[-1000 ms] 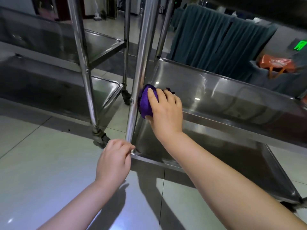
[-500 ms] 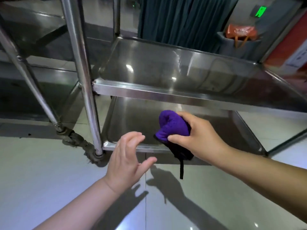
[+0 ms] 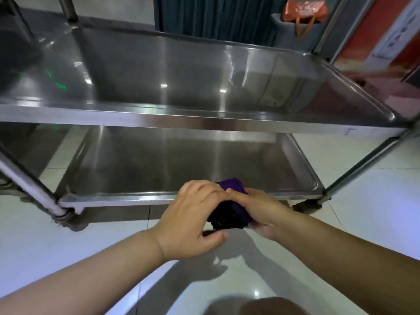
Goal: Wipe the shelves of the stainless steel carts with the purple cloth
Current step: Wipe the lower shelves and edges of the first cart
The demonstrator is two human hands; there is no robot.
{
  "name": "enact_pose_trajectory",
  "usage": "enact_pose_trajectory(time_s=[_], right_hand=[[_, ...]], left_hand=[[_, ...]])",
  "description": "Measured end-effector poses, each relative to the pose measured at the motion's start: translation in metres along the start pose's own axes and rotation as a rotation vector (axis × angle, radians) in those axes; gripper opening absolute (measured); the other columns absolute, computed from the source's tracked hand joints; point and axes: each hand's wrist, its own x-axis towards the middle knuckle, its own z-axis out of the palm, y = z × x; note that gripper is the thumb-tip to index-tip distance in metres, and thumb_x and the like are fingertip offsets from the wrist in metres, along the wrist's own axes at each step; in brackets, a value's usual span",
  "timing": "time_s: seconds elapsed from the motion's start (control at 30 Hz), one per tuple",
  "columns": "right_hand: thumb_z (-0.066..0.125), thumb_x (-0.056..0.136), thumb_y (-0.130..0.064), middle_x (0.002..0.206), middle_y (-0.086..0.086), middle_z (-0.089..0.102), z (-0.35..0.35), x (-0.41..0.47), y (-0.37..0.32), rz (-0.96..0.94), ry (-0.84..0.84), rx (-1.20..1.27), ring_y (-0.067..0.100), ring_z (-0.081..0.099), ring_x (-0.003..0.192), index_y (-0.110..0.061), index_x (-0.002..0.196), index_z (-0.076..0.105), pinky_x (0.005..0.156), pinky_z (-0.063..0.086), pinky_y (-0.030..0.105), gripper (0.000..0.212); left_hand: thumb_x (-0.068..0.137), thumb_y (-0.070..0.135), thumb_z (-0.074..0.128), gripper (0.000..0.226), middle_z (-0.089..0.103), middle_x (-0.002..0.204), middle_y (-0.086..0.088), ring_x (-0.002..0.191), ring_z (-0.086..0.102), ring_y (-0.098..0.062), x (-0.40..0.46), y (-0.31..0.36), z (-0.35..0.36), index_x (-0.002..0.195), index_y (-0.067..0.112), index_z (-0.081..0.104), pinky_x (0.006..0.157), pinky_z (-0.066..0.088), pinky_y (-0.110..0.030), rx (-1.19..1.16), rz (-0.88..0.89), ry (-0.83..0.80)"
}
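Observation:
A stainless steel cart stands in front of me with a middle shelf (image 3: 181, 120) and a lower shelf (image 3: 159, 196) near the floor. The purple cloth (image 3: 231, 210) is bunched up just in front of the lower shelf's front rim, above the floor tiles. My right hand (image 3: 259, 212) grips the cloth from the right side. My left hand (image 3: 193, 217) curls over its left side, fingers on top and thumb below. Most of the cloth is hidden between the two hands.
The cart's legs (image 3: 29, 180) and castors (image 3: 68, 220) stand on glossy floor tiles. A dark green curtain (image 3: 216, 17) hangs behind. An orange bag (image 3: 304, 10) sits at the back right. A red panel (image 3: 381, 42) stands at the far right.
My right hand pulled the cloth off the cart and brought it down in front of the lower shelf. My left hand left the post and closed on the cloth. The view shifted right.

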Motion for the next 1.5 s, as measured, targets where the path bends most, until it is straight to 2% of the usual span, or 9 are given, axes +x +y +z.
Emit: enact_pose_trajectory(time_s=[0.13,0.37,0.5,0.67,0.93,1.2,1.27,1.33,1.5], right_hand=[[0.053,0.097,-0.014,0.087,0.016,0.069,-0.039,0.018,0.002,0.069,-0.058,0.179,0.022,0.067,0.072,0.001,0.111,0.062,0.056,0.055,0.028,0.022],[0.037,0.091,0.008,0.122,0.031,0.058,-0.129,0.048,0.032,0.024,-0.103,0.182,0.036,0.059,0.103,0.006,0.126,0.052,0.096,0.047,0.048,0.038],[0.047,0.081,0.019,0.103,-0.003,0.072,-0.174,0.053,0.048,-0.240,-0.139,-0.103,0.011,0.066,0.099,-0.015,0.113,0.064,0.078,0.052,0.019,0.050],[0.065,0.083,-0.012,0.071,-0.015,0.058,-0.222,0.068,0.060,-0.559,0.308,-0.845,0.007,0.054,0.076,-0.034,0.086,0.068,0.062,0.038,0.014,0.022],[0.058,0.087,-0.017,0.078,-0.001,0.060,-0.270,0.093,0.008,-0.762,0.785,-1.187,0.019,0.052,0.076,-0.021,0.097,0.068,0.052,0.034,0.026,0.015],[0.048,0.095,-0.014,0.148,0.011,0.029,-0.263,0.166,0.018,-0.509,0.628,-1.311,0.028,0.055,0.107,-0.015,0.144,0.032,0.068,0.038,0.028,0.052],[0.040,0.099,-0.021,0.156,0.012,0.020,-0.256,0.172,0.044,-0.442,0.488,-1.415,0.029,0.041,0.131,-0.019,0.149,0.026,0.093,0.041,0.033,0.052],[0.028,0.103,-0.029,0.161,0.009,0.005,-0.259,0.180,0.062,-0.377,0.378,-1.493,0.027,0.010,0.147,-0.026,0.153,0.014,0.118,0.015,0.038,0.052],[0.002,0.096,-0.051,0.161,0.010,-0.010,-0.264,0.207,0.075,-0.327,0.377,-1.548,0.030,-0.013,0.147,-0.026,0.152,-0.011,0.117,-0.007,0.043,0.062]], left_hand=[[0.071,0.040,0.071,0.050,0.066,0.106,0.004,0.098,0.060,-0.018,0.041,0.011,0.036,0.116,0.019,0.063,0.087,0.043,-0.028,0.095,-0.059,-0.086],[0.081,0.018,0.066,0.006,0.059,0.079,0.016,0.078,0.056,-0.006,0.092,0.026,0.108,0.086,0.022,0.067,0.070,0.037,-0.012,-0.223,-0.404,0.051],[0.089,0.016,0.061,0.017,0.059,0.068,0.008,0.065,0.055,-0.005,0.123,0.031,0.138,0.075,0.025,0.058,0.059,0.042,-0.018,-0.670,-0.732,0.110],[0.092,0.016,0.057,0.021,0.059,0.066,0.005,0.065,0.056,-0.007,0.144,0.042,0.171,0.073,0.025,0.058,0.061,0.045,-0.024,-0.830,-0.803,0.104],[0.093,0.017,0.057,0.010,0.067,0.080,0.000,0.076,0.065,-0.015,0.204,0.048,0.211,0.085,0.015,0.062,0.067,0.055,-0.029,-0.963,-0.877,0.239],[0.085,0.027,0.065,0.061,0.048,0.136,-0.012,0.121,0.048,-0.030,0.198,-0.006,0.232,0.139,0.014,0.040,0.092,0.041,-0.034,-0.065,-0.866,-0.031],[0.081,0.039,0.066,0.071,0.039,0.145,-0.007,0.132,0.035,-0.026,0.174,-0.025,0.223,0.142,0.019,0.037,0.098,0.036,-0.034,0.209,-0.772,-0.133],[0.077,0.053,0.066,0.087,0.023,0.155,-0.004,0.143,0.016,-0.021,0.161,-0.045,0.215,0.147,0.018,0.028,0.111,0.021,-0.034,0.281,-0.780,-0.255],[0.072,0.071,0.058,0.110,-0.003,0.160,-0.001,0.146,-0.004,-0.018,0.161,-0.071,0.212,0.151,0.017,0.005,0.118,0.004,-0.035,0.305,-0.812,-0.476]])
